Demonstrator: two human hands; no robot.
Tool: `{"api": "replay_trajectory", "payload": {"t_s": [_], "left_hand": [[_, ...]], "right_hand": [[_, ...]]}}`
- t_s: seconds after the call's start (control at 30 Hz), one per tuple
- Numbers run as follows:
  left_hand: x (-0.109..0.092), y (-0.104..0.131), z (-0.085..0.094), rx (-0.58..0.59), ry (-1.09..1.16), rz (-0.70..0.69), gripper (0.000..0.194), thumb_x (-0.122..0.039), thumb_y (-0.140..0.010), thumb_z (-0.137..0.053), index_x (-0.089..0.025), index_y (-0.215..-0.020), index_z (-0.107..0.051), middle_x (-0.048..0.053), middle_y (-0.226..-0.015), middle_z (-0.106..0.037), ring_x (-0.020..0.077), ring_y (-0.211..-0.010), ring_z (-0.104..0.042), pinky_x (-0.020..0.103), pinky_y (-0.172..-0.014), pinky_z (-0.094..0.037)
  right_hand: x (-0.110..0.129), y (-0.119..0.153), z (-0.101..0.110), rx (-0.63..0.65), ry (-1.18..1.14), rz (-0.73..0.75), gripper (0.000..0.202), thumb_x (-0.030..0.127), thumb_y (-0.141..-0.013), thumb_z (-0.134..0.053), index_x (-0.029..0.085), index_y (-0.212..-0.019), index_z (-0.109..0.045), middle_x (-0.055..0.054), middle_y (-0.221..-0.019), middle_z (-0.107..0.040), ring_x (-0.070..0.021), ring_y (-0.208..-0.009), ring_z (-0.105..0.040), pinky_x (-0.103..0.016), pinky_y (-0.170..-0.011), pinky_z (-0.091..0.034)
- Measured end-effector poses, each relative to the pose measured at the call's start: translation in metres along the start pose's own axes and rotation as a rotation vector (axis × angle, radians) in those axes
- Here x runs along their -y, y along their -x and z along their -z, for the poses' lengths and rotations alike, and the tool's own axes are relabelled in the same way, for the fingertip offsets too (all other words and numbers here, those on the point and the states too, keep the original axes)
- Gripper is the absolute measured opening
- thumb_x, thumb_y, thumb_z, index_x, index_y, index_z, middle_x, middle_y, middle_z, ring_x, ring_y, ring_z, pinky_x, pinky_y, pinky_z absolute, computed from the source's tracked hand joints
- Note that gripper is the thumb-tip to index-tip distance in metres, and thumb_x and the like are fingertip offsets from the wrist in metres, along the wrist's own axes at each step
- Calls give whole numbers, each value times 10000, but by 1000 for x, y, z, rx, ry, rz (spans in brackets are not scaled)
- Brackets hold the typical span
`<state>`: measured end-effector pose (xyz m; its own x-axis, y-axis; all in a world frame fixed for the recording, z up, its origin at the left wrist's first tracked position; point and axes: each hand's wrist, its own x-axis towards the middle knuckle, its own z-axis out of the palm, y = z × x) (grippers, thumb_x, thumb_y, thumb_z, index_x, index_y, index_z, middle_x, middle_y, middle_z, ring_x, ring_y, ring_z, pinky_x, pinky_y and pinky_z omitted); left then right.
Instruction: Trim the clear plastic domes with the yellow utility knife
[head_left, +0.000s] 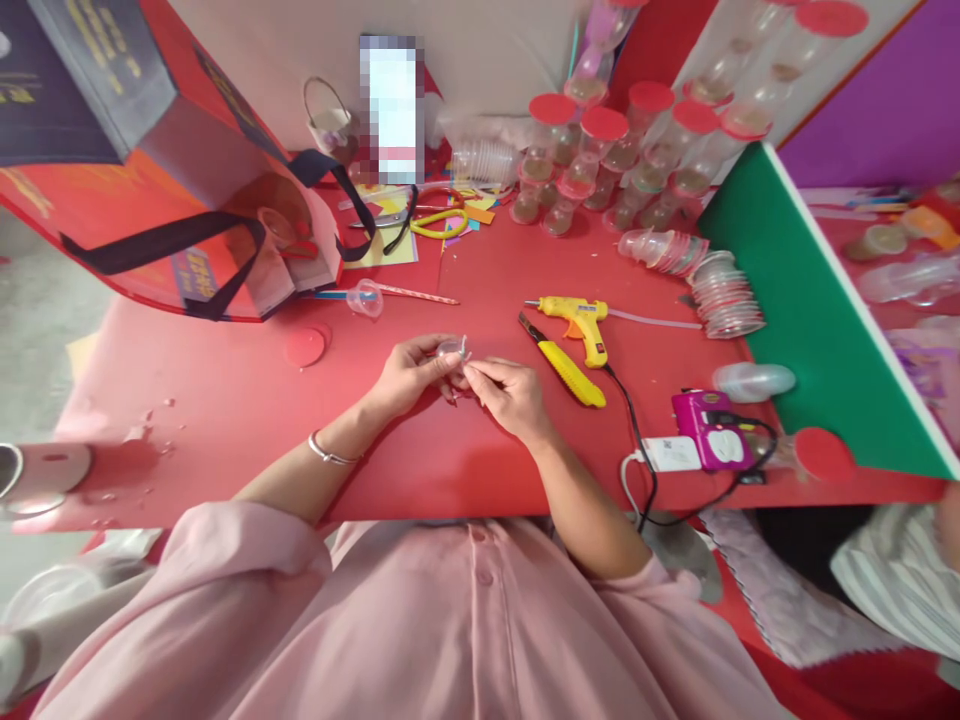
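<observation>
In front of my chest, my left hand is closed around a small clear plastic cup, holding it just above the red table. My right hand meets it there, thumb and forefinger pinched together at the cup's edge. A small whitish strip sticks up between the fingers; what the right fingertips grip is too small to make out. To the right lie a yellow glue gun and a yellow utility knife. Left of my hands are another clear cup and a red disc.
Hourglass-shaped cups with red lids stand at the back right, near stacked clear cups. A green divider edges the right side. Scissors lie behind; a large bag stands left. A cable runs to a purple power socket.
</observation>
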<state>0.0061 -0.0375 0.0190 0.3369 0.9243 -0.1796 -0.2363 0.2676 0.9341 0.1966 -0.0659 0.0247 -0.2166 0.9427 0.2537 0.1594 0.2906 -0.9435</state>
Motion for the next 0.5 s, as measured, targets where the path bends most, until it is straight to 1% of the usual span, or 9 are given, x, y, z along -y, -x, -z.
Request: {"api": "replay_trajectory", "payload": {"t_s": [0.13,0.33,0.4,0.5], "left_hand": [[-1,1,0,-5,-46,0,521,-482,-811,-883,-68,-1078,-716,88,-712,-762,198,-545,-736,292,-507,-644],[-2,1,-4,-82,-97,-10,576,-454,-750,-934,-70,-1119,-714,51,-688,-747,177,-506,-709,280,-483,-630],[-2,2,-5,-100,-109,-8,576,-452,-746,-936,-73,-1117,-713,50,-695,-749,175,-499,-706,280,-477,-626],[-2,2,-6,-104,-114,-11,594,-448,-730,-946,-78,-1131,-713,46,-706,-751,175,-480,-696,299,-476,-632]], "right_hand": [[-3,0,-1,-14,19,-3,249,363,-1007,-630,217,-894,-797,-9,-772,-742,-132,-687,-664,-246,-669,-517],[-8,1,-7,-98,146,-17,262,353,-970,-616,207,-833,-784,-14,-729,-717,-126,-640,-602,-252,-636,-466],[-9,0,-8,-124,174,-22,265,348,-959,-608,208,-822,-786,-16,-718,-718,-127,-626,-597,-252,-629,-465],[-11,0,-9,-150,171,-32,239,327,-940,-616,205,-866,-807,-27,-758,-748,-133,-643,-623,-252,-648,-485]]}}
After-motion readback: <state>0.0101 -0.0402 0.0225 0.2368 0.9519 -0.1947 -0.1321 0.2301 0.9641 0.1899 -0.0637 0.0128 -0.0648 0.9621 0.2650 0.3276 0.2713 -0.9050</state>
